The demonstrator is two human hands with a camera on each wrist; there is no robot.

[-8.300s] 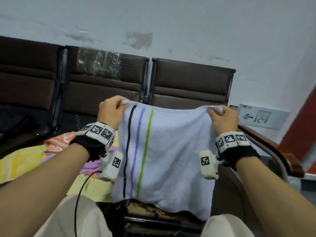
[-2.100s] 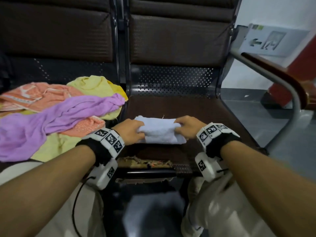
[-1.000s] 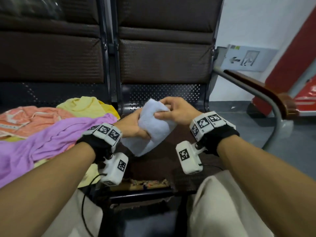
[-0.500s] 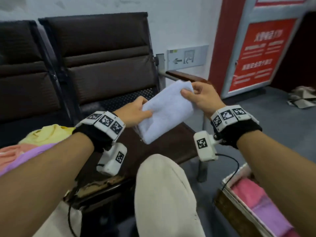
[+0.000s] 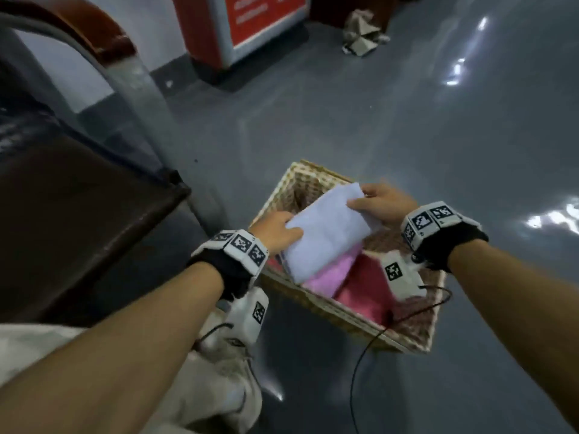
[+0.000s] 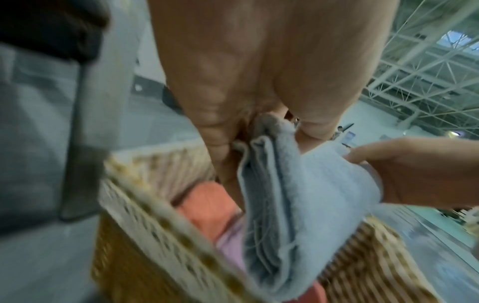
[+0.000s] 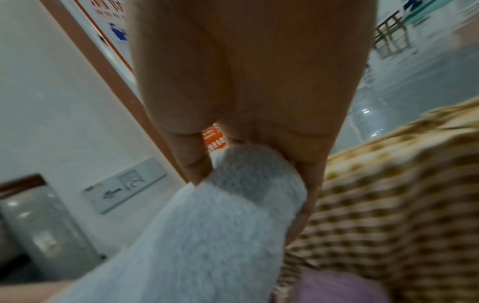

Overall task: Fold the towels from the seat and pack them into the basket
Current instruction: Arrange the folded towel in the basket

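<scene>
A folded white towel hangs tilted over the wicker basket on the floor. My left hand grips its near left end, and my right hand pinches its far right corner. In the left wrist view the towel's folded layers show between my left hand's fingers, above the basket's rim. The right wrist view has my right thumb and fingers pinching the towel beside the basket's woven wall. Inside lie a folded pink towel and a red one.
The dark brown seat and its grey metal armrest post stand to the left of the basket. A red sign stand and crumpled paper are farther off on the grey floor. My shoe is near the basket's front.
Both hands lifted the folded white towel off the seat, swung it right and lowered it over the basket. The view turned from the seats down to the floor.
</scene>
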